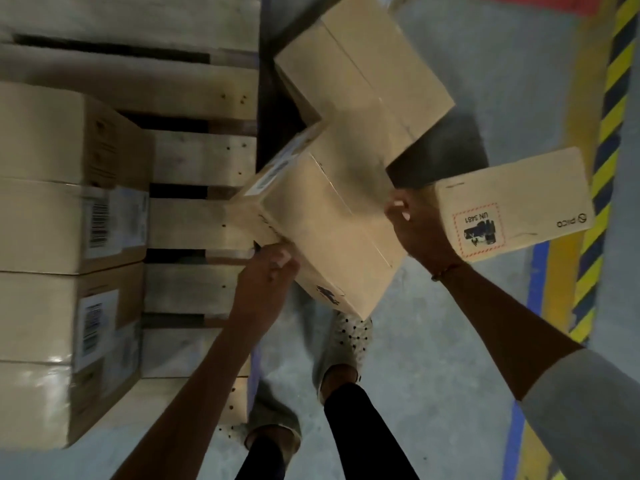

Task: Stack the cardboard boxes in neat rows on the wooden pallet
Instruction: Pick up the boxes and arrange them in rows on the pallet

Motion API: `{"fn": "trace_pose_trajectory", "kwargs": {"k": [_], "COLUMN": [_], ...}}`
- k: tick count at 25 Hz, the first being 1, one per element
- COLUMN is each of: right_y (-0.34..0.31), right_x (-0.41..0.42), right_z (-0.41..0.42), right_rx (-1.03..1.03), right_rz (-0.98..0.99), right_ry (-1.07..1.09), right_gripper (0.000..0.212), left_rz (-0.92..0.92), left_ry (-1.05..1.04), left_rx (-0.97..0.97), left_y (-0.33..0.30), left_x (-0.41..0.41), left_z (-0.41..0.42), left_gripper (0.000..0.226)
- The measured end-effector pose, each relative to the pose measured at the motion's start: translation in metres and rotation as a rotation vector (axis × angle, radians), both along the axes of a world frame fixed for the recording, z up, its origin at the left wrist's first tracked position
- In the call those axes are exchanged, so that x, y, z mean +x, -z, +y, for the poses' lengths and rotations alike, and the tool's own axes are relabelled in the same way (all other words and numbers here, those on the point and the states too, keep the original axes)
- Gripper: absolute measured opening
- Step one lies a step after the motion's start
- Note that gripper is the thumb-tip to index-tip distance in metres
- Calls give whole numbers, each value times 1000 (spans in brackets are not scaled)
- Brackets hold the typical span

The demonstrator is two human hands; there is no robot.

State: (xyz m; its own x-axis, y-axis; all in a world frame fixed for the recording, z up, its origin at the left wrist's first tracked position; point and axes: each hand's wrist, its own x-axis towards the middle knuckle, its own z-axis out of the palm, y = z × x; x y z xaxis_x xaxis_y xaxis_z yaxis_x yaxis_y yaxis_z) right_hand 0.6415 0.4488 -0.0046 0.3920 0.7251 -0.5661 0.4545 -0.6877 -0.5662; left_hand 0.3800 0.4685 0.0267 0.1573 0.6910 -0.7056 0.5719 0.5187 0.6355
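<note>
A cardboard box (322, 233) is held in the air between both hands. Its near left corner is gripped by the left hand (268, 271), whose fingers are curled around the edge, while its right side is supported by the right hand (414, 226); the fingers of that hand are hidden behind the cardboard, so its hold appears to be a clasp but cannot be confirmed. The held box is tilted, with a white label on its upper left face. Just beyond the grip, a second box (363, 71) is seen resting on the floor, partly covered by the held one. To the right of the right hand, a third box (516, 202) with a red-bordered warning mark is lying nearly touching the wrist. To the left of the left hand, the wooden pallet (201, 157) is laid out, and a row of stacked boxes (65, 230) is set along its far left side. Below the grip, two shoes are visible on the grey floor (433, 358), and yellow-black hazard striping (609, 140) is painted at the right edge.
</note>
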Motion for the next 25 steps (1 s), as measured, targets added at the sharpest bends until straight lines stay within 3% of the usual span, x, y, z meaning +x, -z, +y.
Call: {"fn": "trace_pose_trajectory", "kwargs": {"k": [3, 6, 10, 13, 16, 18, 21, 25], "right_y": [39, 53, 37, 6, -75, -148, -254, -395], "right_x": [17, 28, 36, 37, 19, 3, -14, -51], "right_z": [7, 15, 15, 8, 11, 13, 11, 10], "right_rx": [-19, -119, -64, 10, 78, 117, 107, 219], "right_rz": [-20, 69, 93, 99, 178, 367, 597, 698], "right_ry": [-45, -60, -77, -114, -96, -1, 136, 298], "right_gripper": [52, 56, 71, 83, 53, 31, 30, 39], "left_rz": [-36, -70, -45, 75, 97, -6, -158, -170], "left_ry": [-127, -233, -295, -297, -269, -338, -295, -247], "left_rx": [-41, -108, -31, 34, 37, -26, -72, 27], "left_y": [45, 61, 37, -13, -84, -152, -258, -396], "left_x": [34, 55, 62, 50, 19, -11, -51, -83], "left_z": [-29, -50, -38, -9, 20, 39, 60, 73], "left_gripper": [46, 85, 70, 66, 70, 70, 85, 64]}}
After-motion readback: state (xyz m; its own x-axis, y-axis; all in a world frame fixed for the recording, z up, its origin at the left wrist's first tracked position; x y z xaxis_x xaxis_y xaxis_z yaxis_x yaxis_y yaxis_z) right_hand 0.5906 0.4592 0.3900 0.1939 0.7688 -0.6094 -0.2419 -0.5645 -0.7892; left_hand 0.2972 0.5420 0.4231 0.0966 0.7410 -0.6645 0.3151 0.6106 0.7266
